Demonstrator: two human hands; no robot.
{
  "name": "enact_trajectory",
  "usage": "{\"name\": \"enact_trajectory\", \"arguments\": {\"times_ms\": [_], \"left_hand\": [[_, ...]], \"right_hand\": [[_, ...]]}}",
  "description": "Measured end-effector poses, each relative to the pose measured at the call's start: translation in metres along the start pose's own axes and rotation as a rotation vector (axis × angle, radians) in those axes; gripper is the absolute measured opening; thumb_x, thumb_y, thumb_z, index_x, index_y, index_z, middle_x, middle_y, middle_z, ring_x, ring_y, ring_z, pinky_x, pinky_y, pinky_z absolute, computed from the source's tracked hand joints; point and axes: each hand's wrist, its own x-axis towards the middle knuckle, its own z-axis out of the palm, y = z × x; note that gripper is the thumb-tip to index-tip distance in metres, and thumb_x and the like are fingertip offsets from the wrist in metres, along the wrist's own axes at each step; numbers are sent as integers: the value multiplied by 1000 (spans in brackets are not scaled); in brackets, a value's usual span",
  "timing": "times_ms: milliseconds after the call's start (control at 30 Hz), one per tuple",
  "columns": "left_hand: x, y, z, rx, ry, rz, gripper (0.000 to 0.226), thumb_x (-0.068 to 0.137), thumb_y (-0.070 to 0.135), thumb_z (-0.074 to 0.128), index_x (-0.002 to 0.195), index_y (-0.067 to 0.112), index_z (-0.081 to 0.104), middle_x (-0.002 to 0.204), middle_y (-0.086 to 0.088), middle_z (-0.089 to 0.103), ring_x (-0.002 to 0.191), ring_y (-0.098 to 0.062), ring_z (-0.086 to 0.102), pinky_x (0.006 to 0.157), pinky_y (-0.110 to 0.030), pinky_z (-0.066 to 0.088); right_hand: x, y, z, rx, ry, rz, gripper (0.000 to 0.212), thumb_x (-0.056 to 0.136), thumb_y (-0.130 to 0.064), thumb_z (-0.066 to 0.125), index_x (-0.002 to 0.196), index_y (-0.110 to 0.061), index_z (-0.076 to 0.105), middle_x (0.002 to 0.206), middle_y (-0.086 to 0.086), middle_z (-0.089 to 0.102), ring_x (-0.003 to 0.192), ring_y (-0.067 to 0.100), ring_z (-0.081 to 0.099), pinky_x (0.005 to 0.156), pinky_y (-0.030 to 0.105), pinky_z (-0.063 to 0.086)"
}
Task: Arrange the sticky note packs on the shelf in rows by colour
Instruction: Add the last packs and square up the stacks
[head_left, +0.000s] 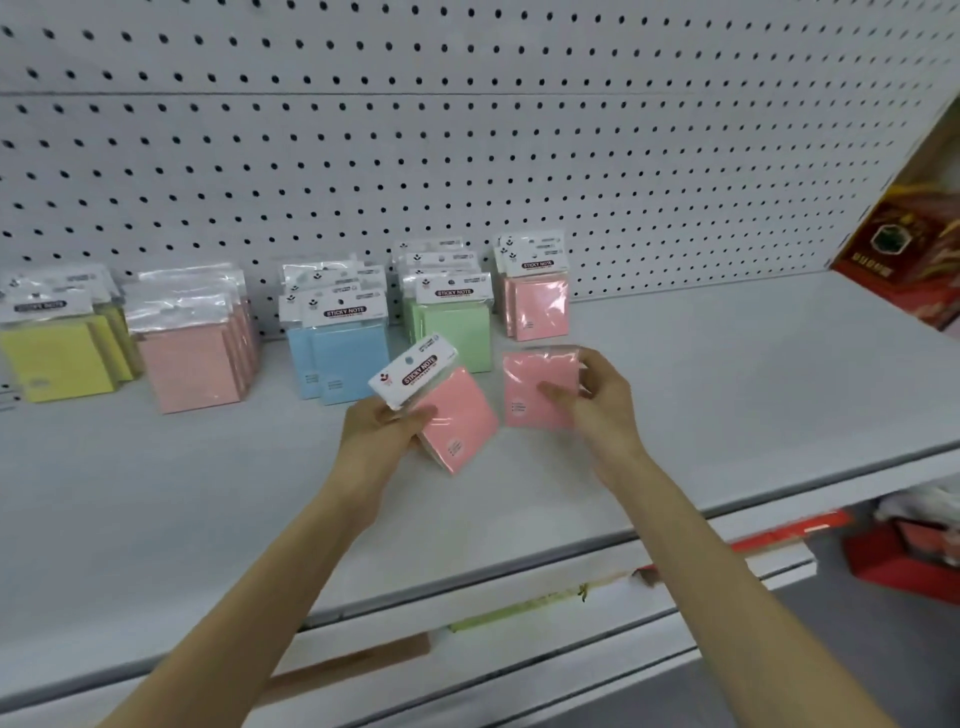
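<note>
While both hands hover over the shelf (727, 374) front, left hand (382, 431) pinches a tilted pink pack (457, 415) and right hand (597, 400) grips a second pink pack (535, 384) just beside it. Behind, along the pegboard (467, 156): yellow row (57, 358), pink row (189, 358), blue row (343, 358), green row (457, 332), small pink row (537, 306). Red box (909, 244) far right.

Yellow packs (57, 358), pink packs (192, 364), blue packs (348, 358), green packs (457, 332), white hole-dotted pegboard (467, 156).
</note>
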Motion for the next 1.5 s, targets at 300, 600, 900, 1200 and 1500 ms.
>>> {"name": "enact_trajectory", "arguments": {"times_ms": [300, 600, 900, 1200, 1500], "left_hand": [[21, -19, 47, 38, -25, 124, 35, 87, -11, 56, 118, 3, 55, 102, -1, 67, 87, -16, 63, 56, -16, 51], [57, -29, 82, 69, 96, 262, 49, 84, -4, 64, 111, 36, 58, 101, 17, 72, 93, -9, 68, 77, -33, 54], [66, -28, 90, 145, 240, 335, 42, 87, 0, 64, 113, 33, 56, 106, 13, 69, 92, -7, 66, 71, -21, 53], [66, -25, 92, 155, 326, 329, 37, 86, -1, 63, 116, 19, 56, 107, 8, 66, 88, -8, 65, 73, -22, 56], [69, -23, 98, 155, 328, 300, 37, 82, -4, 67, 116, 8, 57, 106, 3, 68, 81, -3, 70, 71, -24, 57]], "right_hand": [[38, 12, -45, -114, -218, -137, 59, 80, 9, 63, 118, -33, 46, 113, -2, 61, 95, 21, 63, 71, 26, 55], [118, 20, -51, -124, -242, -247, 65, 79, 7, 63, 110, -47, 45, 113, -14, 60, 102, 18, 60, 80, 36, 55], [169, 27, -42, -227, -273, -420, 70, 81, 1, 64, 124, -48, 39, 124, -6, 56, 103, 16, 57, 82, 21, 47], [178, 37, -38, -277, -141, -392, 84, 74, -9, 76, 141, -34, 32, 107, -3, 40, 94, 21, 53, 80, 35, 52], [174, 34, -38, -253, -110, -255, 82, 74, -19, 78, 141, -20, 31, 106, -2, 41, 100, 19, 50, 90, 34, 45]]}}
